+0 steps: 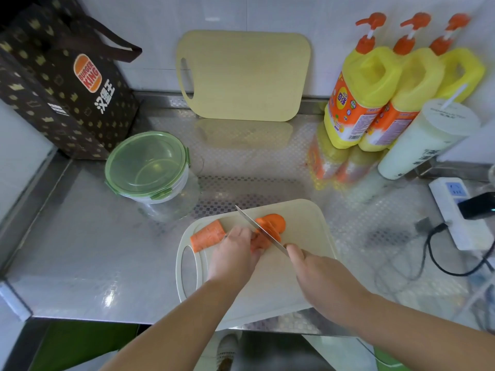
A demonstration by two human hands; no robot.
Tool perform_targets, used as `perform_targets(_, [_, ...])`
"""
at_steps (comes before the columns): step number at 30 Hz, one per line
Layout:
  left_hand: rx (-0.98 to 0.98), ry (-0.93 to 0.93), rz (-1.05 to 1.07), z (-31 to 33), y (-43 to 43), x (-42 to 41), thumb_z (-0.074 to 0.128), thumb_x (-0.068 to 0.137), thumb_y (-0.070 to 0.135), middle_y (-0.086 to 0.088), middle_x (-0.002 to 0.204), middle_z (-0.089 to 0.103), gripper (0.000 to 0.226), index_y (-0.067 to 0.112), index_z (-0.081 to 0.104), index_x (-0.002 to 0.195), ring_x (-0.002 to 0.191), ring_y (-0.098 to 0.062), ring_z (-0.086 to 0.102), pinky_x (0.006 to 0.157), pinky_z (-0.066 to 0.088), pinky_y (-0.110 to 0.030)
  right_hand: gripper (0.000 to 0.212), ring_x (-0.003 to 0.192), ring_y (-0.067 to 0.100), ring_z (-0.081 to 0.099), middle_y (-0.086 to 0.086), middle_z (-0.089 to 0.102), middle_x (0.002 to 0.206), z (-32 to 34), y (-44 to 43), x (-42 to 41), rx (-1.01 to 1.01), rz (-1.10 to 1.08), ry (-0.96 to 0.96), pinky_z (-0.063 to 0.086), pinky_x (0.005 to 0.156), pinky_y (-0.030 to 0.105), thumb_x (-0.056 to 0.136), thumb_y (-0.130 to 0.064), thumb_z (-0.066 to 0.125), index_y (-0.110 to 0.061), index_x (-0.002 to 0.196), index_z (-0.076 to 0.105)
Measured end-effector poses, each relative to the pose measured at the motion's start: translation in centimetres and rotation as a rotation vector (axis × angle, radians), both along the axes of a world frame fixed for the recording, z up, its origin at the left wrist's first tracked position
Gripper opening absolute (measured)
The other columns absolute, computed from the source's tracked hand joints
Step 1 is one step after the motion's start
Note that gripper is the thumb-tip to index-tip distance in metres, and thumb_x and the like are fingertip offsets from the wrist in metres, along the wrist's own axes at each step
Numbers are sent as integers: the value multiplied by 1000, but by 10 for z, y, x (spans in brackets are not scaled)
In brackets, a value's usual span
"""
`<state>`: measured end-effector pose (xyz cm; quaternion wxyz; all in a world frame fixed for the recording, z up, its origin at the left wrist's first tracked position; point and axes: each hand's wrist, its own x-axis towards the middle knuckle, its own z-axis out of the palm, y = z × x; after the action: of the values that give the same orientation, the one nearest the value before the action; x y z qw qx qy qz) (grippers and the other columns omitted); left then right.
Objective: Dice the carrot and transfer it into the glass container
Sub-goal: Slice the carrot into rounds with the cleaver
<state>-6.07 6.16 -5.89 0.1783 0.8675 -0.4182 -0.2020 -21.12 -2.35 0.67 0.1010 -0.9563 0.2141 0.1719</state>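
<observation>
Carrot looks hard and roll-prone, so our left hand curls over it at the board's far edge while our right hand grips the knife.

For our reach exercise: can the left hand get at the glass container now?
Probably yes: the glass container stands close, ahead-left of the left hand, nothing tall between. But that hand holds the carrot, and the green lid is on.

Centre frame: right hand grips knife, blade set in carrot on cutting board. Left hand holds carrot. Lidded glass container stands centre left.
</observation>
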Motion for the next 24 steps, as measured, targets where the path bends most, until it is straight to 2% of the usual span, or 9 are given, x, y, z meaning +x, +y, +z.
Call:
perform_targets(4, [-2,1,5,0,1,0,56,91,34,1,109,54,22,18,55,106,102,-18,55,79,44,-29,52,86,12,64,-2,60,111,-1,1,2,3,-19,-8,47,72,19,100,-20,44,-16,144,18])
perform_targets(6, [1,1,7,0,1,0,56,92,35,2,111,54,24,19,55,109,103,-17,55,79,44,-28,50,78,11,59,-2,60,107,-4,-2,4,32,-43,-27,41,62,15,100,-18,41,-16,145,18])
perform_targets(9, [0,9,10,1,1,0,57,91,34,2,111,54,23,19,55,108,104,-18,54,81,44,-29,46,63,11,44,-4,49,83,-12,-5,11,82,-71,-24,27,46,19,99,-10,35,-15,143,21])
perform_targets(11, [-8,18,20,1,1,0,58,90,33,2,110,54,21,19,55,106,104,-18,53,81,44,-29,47,67,15,45,-6,39,74,-17,-9,17,101,-75,-24,28,49,23,97,-6,33,-14,142,23])
perform_targets(14, [-15,7,14,1,2,0,57,90,34,2,109,54,22,19,54,107,105,-17,52,82,44,-30,47,66,13,43,-7,38,73,-21,-12,18,120,-72,-55,29,53,22,97,-8,32,-15,143,22])
perform_targets(16, [-16,6,11,0,2,0,57,91,34,2,108,53,22,19,54,106,104,-18,52,81,43,-29,43,66,12,43,-5,48,80,-20,-13,15,116,-58,-76,29,52,20,98,-11,32,-17,141,26])
perform_targets(18, [-15,0,8,0,1,0,58,91,34,2,108,53,22,19,54,106,103,-17,53,79,42,-27,40,72,12,48,-2,58,97,-21,-14,13,120,-54,-95,37,62,19,100,-15,33,-19,140,28])
perform_targets(22, [-18,10,-2,0,2,3,59,89,33,4,111,54,27,23,57,114,105,-16,55,79,43,-26,56,86,15,60,-4,57,114,-26,-15,10,185,-74,-119,51,80,29,97,-12,37,-28,148,19])
perform_targets(24, [7,8,-18,0,4,6,60,89,35,6,115,54,30,25,57,117,106,-16,56,81,47,-29,57,84,15,59,-6,52,114,-28,-15,12,259,-90,-122,52,79,31,94,-11,41,-31,145,25])
